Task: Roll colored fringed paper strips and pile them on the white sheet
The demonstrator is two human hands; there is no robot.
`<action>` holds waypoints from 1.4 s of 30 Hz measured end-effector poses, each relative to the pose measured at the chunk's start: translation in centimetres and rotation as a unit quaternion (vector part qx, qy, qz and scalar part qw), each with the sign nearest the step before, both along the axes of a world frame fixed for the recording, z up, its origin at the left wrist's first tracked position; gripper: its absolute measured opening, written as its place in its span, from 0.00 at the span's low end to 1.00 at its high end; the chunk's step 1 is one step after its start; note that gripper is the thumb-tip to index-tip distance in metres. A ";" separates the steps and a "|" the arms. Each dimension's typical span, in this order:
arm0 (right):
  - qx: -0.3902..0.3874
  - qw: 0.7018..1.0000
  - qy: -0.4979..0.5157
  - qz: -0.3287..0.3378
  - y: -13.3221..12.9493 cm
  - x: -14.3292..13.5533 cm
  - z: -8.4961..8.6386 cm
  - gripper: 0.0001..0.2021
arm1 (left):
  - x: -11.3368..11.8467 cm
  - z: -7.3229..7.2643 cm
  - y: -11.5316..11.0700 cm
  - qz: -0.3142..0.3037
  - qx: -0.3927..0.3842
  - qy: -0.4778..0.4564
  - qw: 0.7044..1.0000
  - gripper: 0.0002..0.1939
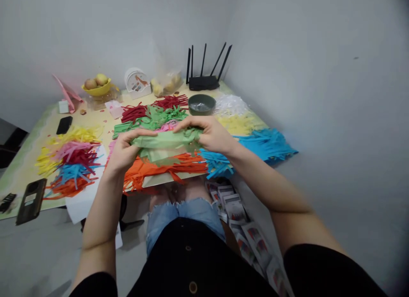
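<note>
A light green fringed paper piece (164,141) is stretched level between my two hands, its lower part blurred. My left hand (126,148) grips its left end with thumb and fingers. At the right end my right hand (211,133) pinches it. Beneath and around it lie bundles of paper strips: orange (143,171) along the near table edge, blue (265,144) at the right, green (159,116) and red (136,112) behind, pale yellow (238,124) and white (231,105) at the back right.
On the table (19,177), a mixed strip pile (75,156), two phones (64,125) (32,201) stand left. Behind are a yellow fruit bowl (97,90), a dark green bowl (202,104) and a black router (203,82). Packets (234,207) lie below right.
</note>
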State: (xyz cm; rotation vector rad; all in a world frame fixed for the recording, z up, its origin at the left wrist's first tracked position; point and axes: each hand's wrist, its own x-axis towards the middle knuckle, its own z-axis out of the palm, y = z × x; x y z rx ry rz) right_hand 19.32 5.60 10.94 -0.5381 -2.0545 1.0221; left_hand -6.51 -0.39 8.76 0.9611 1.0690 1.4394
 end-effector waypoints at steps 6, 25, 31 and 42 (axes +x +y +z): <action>-0.053 0.998 0.029 0.003 1.0 0.5 -0.8 0.12 | -0.3 2.3 -1.3 -0.025 0.007 0.080 0.996 0.12; 0.139 0.961 -0.236 0.030 1.7 -0.4 1.8 0.07 | 1.4 4.1 -2.7 -0.025 0.254 0.579 0.774 0.07; 0.193 0.943 -0.271 0.028 -0.4 -1.5 1.6 0.04 | 1.7 4.2 -2.2 -0.088 0.185 0.568 0.797 0.19; 0.105 0.983 -0.146 0.028 -1.0 -0.1 0.3 0.07 | 1.4 4.0 -1.6 -0.150 0.081 0.413 0.895 0.19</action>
